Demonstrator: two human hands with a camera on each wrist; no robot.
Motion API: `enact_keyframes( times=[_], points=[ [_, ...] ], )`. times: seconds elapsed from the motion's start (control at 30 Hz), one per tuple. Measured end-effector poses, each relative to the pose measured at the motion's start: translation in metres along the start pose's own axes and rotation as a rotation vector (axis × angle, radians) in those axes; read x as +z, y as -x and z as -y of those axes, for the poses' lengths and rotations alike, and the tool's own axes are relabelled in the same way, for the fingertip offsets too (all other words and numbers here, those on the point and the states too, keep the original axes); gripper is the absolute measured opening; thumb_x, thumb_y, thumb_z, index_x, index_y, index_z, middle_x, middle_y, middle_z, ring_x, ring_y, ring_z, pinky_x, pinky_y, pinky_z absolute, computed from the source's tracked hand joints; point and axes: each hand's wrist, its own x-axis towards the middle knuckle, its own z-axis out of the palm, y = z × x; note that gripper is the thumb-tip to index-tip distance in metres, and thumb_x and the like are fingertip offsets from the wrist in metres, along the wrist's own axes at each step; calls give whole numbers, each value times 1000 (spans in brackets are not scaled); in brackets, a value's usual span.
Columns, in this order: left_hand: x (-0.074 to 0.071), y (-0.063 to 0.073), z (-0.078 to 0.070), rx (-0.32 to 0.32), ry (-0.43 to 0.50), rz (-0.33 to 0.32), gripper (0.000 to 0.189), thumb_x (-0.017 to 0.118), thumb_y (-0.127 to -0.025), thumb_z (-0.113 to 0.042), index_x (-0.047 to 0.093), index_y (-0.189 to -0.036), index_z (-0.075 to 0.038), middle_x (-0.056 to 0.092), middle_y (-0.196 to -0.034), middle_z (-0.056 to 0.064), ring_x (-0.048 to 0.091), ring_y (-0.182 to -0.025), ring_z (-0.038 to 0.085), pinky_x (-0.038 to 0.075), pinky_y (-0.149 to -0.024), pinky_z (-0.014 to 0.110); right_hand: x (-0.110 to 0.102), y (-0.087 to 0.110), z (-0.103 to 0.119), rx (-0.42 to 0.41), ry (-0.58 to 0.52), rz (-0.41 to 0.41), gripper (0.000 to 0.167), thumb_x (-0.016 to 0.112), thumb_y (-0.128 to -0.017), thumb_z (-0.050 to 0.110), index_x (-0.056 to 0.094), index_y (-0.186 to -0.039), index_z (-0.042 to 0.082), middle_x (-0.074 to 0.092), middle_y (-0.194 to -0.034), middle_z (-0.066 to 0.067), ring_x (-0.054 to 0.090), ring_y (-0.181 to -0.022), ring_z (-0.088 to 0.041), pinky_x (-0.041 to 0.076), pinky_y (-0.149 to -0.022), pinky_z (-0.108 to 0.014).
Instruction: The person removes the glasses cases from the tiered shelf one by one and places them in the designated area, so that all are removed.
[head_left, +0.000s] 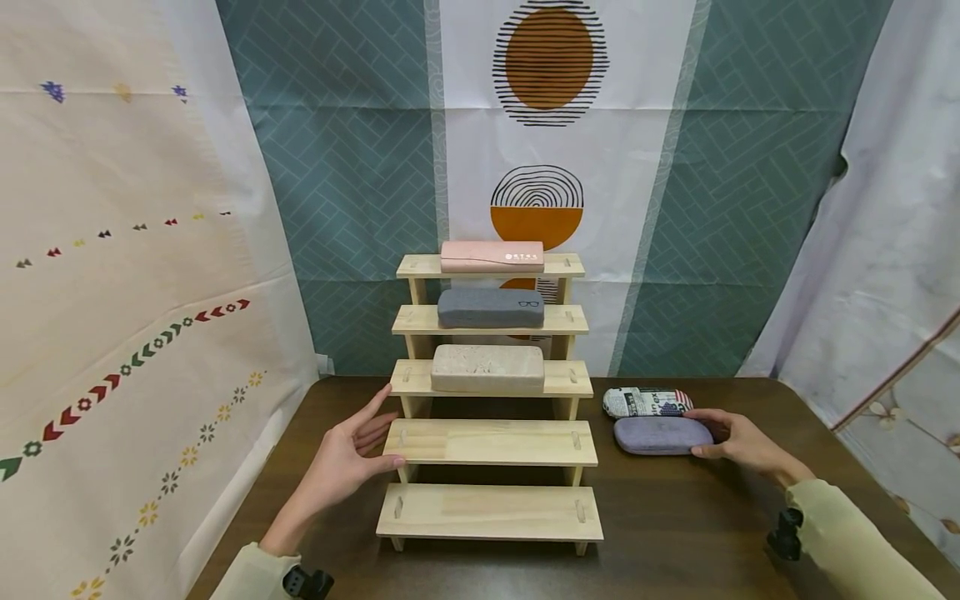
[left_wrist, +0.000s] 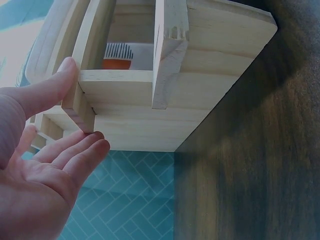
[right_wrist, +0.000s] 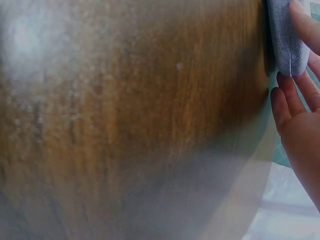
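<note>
Centrally placed, a five-tier wooden rack (head_left: 487,515) stands on a dark brown table (head_left: 675,521) and serves as the landmark. On the rack's top tier lies a pink case (head_left: 480,255); on its second tier, a grey-blue case (head_left: 478,310); on its middle tier, a cream case (head_left: 487,371). To the right of the rack, on the table, lies a lavender case (head_left: 658,437), with a printed case (head_left: 637,402) just behind it. The right hand (head_left: 746,446) pinches the right end of the lavender case, its thumb at the near side and its fingers toward the far side. To the left of the rack, the left hand (head_left: 341,458) is spread, thumb and fingers apart; the thumb touches the left end of the fourth tier, and the forefinger reaches the left end of the middle tier. Behind the rack hangs a teal and white cloth (head_left: 337,183); to its left, a cream cloth (head_left: 127,183) with coloured motifs. Pale sleeves (head_left: 855,529) cover both forearms.
</note>
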Motion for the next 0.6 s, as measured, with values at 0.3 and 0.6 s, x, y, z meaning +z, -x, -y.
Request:
enact_keyframes(
  times=[0.3,0.6],
  points=[
    [0,0,0,-8,-3,-2,103,92,-82,-5,37,-166,-28,57,-146,29,56,-135,42,51,-106,46,0,0,1,7,4,2,68,86,-87,18,58,-144,-6,57,-141,-30,58,-122,-40,54,-92,-33],
    [0,0,0,0,-2,0,104,92,-81,-5,37,-166,-27,58,-145,27,56,-135,42,51,-106,46,0,1,3,6,13,-1,68,86,-87,17,58,-144,-6,57,-141,-30,58,-122,-40,54,-90,-32]
  ],
)
